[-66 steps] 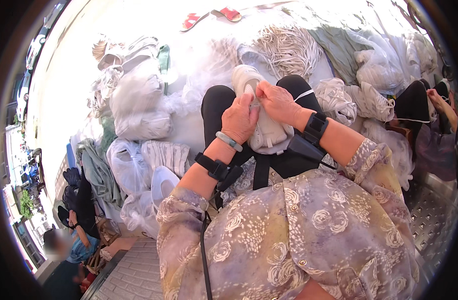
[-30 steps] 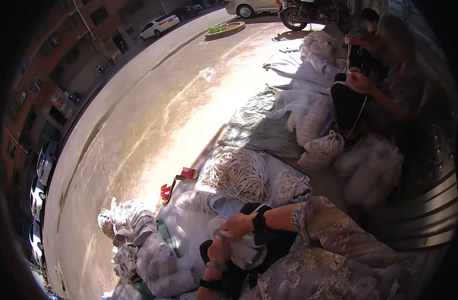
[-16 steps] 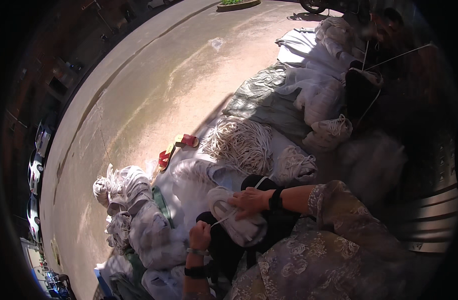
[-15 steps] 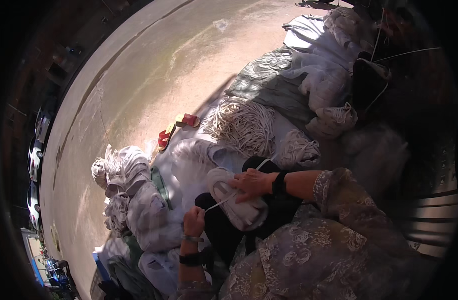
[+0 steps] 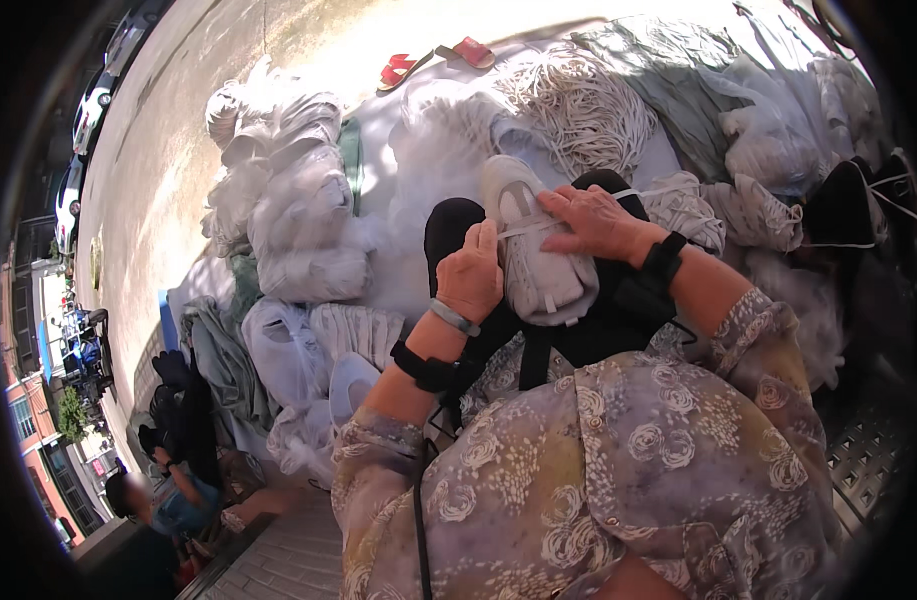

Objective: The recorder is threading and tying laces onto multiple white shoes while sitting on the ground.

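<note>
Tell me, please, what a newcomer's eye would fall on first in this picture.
Probably the white shoe on the black trousers, mid-picture, with the left hand pinching a lace at its left and the right hand spread over its right side. Next, perhaps, the red sandals near the top edge, and the tangled heap of pale laces lower and to their right.

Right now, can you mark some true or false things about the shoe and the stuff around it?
1. The right hand touches the white shoe. True.
2. The left hand lies on the ground. False: it holds a white lace beside the shoe.
3. The sandals are blue. False: they are red.
4. A heap of pale cords lies beyond the knees. True.
5. The left wrist is bare. False: it wears a bracelet.
</note>
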Demonstrator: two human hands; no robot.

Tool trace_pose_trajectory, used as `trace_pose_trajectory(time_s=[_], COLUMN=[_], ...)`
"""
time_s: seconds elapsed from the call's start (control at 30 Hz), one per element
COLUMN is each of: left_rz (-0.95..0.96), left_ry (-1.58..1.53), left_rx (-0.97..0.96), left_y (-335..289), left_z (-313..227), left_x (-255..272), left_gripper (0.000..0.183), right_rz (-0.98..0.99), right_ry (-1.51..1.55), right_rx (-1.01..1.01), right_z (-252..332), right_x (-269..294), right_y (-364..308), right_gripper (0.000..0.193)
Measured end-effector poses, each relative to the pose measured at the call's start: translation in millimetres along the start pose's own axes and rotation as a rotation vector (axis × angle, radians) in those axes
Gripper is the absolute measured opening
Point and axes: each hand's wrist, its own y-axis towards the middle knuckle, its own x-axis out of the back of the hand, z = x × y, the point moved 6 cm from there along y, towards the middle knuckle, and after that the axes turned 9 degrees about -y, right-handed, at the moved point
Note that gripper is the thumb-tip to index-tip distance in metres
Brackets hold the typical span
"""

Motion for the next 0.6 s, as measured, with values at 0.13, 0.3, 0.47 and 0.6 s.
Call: trace_pose_trajectory(time_s=[0.13,0.3,0.47,0.6], left_rz=[0.213,0.134,-0.005,-0.021], left_ry=[0.206,0.338,0.623,0.924], left_rx=[-0.010,-0.226,-0.094,0.196], left_y=[1.9,15.5,21.4,11.5], left_z=[1.9,7.5,86.3,154.8], left_x=[-21.3,9.8,121.4,237.1], left_gripper=[0.015,0.002,0.011,0.018], right_rz=[-0.045,-0.023,-0.062,-0.045], right_ry=[-0.005,0.044,-0.109,-0.333], right_rx=[-0.001,0.011,0.117,0.206], right_z=[-2.6,-14.1,-28.4,-44.1], right_x=[4.4,18.9,53.3,103.3], right_y=[-3.7,-7.0,-29.3,-70.1], right_gripper=[0.059,0.051,0.030,0.024])
